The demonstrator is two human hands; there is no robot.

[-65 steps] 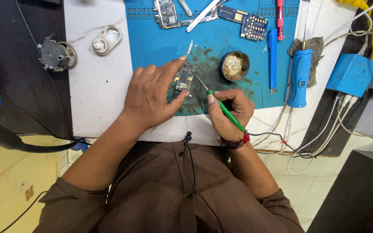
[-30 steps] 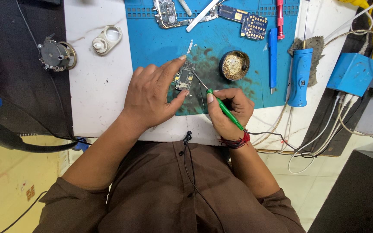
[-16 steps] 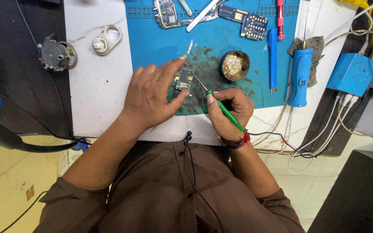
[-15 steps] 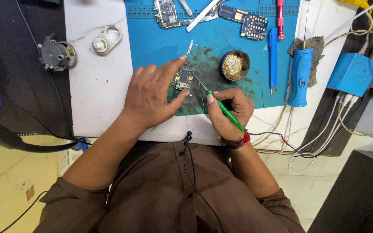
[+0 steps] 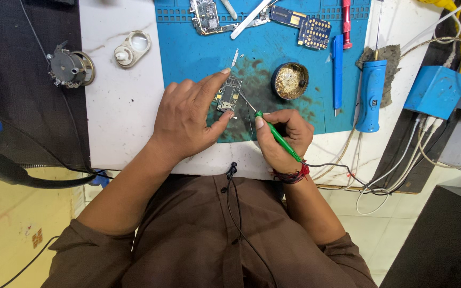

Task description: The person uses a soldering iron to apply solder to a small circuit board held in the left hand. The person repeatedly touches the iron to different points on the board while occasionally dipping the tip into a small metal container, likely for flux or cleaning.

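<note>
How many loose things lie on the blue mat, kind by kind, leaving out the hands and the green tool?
Circuit boards: 4
Round tin: 1
Blue pen: 1
Red tool: 1
White stick: 1
Total: 8

On the blue mat (image 5: 198,53) a round tin (image 5: 289,81) of brassy wool sits beside a blue pen (image 5: 337,72), with loose circuit boards (image 5: 310,28) along the far edge, a red screwdriver (image 5: 346,24) near them, and a blue handheld tool (image 5: 371,95) just off the mat.
</note>
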